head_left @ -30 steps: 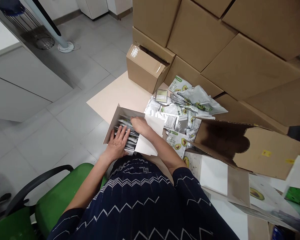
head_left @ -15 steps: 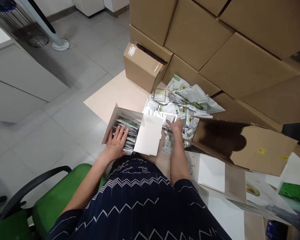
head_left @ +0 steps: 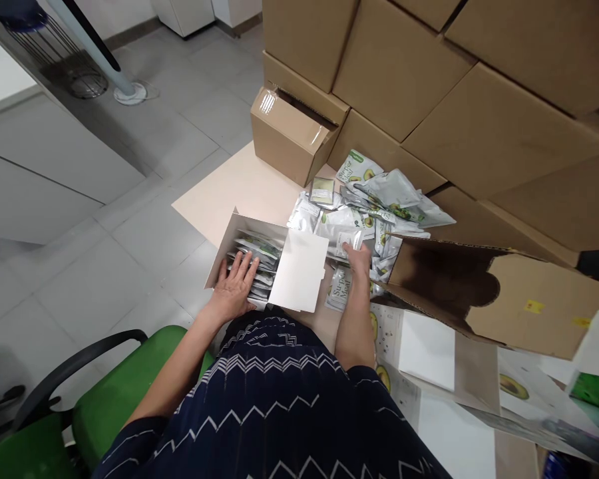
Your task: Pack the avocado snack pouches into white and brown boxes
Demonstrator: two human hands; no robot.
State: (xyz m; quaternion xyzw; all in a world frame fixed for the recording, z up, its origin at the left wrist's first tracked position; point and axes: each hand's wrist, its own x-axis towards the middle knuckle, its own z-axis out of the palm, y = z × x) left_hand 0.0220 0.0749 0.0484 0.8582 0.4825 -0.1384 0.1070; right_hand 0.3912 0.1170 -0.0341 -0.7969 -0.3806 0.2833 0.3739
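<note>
My left hand (head_left: 237,286) lies flat with fingers spread on a row of sachets packed upright in an open white box (head_left: 224,249) at the table's near edge. The box's white lid flap (head_left: 299,269) stands open to the right. My right hand (head_left: 358,256) reaches into a heap of silver and green avocado-print sachets (head_left: 374,206) and pinches a silver sachet (head_left: 347,241) at the heap's near side. Another sachet (head_left: 340,286) lies flat just under that wrist.
A tall wall of brown cartons (head_left: 429,86) stands behind the heap, with a small opened carton (head_left: 289,133) at its left. A large flattened carton (head_left: 484,286) lies at the right, over white and avocado-print sheets (head_left: 426,349). A green chair (head_left: 114,399) is under me.
My right hand left the white box, crossed right to the sachet heap, and closed on a silver sachet. My left hand stayed on the packed sachets.
</note>
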